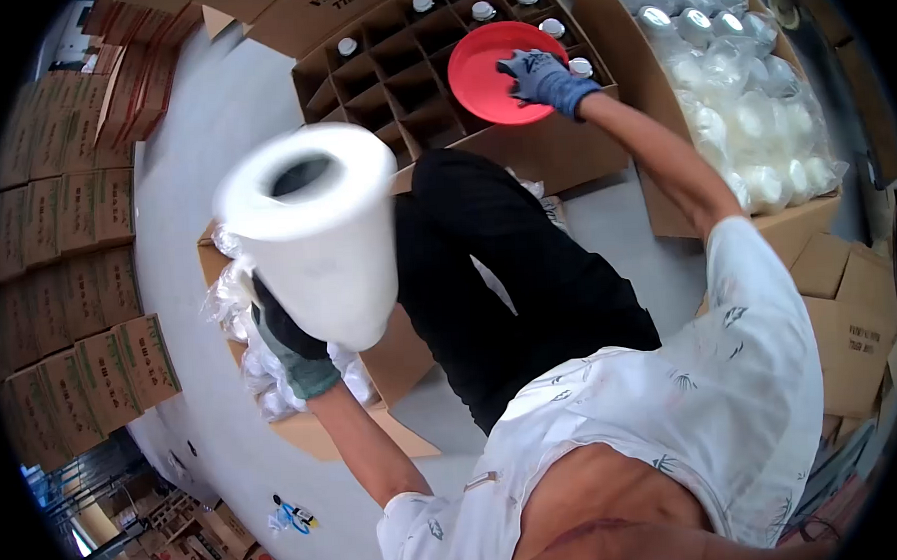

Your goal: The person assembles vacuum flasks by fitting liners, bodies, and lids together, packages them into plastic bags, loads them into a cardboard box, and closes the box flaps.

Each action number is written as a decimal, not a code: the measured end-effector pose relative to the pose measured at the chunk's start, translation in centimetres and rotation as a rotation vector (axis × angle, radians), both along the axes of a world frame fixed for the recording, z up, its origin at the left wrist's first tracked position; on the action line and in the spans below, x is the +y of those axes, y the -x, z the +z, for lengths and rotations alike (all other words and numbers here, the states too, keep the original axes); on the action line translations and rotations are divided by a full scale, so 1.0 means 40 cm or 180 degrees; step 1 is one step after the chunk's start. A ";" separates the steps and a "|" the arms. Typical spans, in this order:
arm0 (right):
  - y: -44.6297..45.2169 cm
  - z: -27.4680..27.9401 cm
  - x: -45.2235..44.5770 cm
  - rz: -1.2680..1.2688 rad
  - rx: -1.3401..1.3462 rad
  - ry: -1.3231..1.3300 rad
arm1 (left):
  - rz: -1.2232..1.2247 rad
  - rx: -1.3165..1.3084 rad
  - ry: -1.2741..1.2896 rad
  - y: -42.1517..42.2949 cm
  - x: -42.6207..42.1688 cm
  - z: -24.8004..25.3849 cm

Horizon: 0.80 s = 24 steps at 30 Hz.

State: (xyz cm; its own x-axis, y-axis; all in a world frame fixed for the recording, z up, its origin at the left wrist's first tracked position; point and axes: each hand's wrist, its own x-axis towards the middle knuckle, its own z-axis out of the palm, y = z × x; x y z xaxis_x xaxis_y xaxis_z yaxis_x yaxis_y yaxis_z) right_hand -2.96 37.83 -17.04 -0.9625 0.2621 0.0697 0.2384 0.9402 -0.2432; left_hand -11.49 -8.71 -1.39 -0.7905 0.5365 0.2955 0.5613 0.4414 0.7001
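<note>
My left hand [297, 352], in a dark-palmed, grey-green glove, is closed around the lower left side of a large white cylinder [327, 255]. It looks like a roll, slightly blurred, with a dark round hole in its upper end. My right hand [540, 79], in a grey-blue glove, is over a round red dish [479, 63], its fingers spread over the inside. I cannot make out anything between those fingers. The dish is over an open carton [523, 157] with cardboard dividers, where white-capped bottles [483, 12] stand in some compartments.
At the right, an open carton [665, 205] holds bagged whitish containers [762, 126]. Another carton [402, 352] with clear-wrapped items is beside my legs, below the cylinder. Stacked brown cartons [67, 257] line the left. Folded cardboard [851, 332] leans at the right.
</note>
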 end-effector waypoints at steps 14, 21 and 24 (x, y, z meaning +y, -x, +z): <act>0.049 0.177 -0.148 -0.0074 0.0813 0.4880 | 0.0550 -0.0766 -0.0645 0.008 -0.096 -0.157; -0.027 0.340 -0.360 0.3546 0.2391 0.1370 | 0.0059 -0.1558 -0.0800 0.061 -0.070 -0.175; -0.040 0.381 -0.394 0.3575 0.2271 0.0838 | -0.0113 -0.0970 -0.0391 0.071 -0.076 -0.199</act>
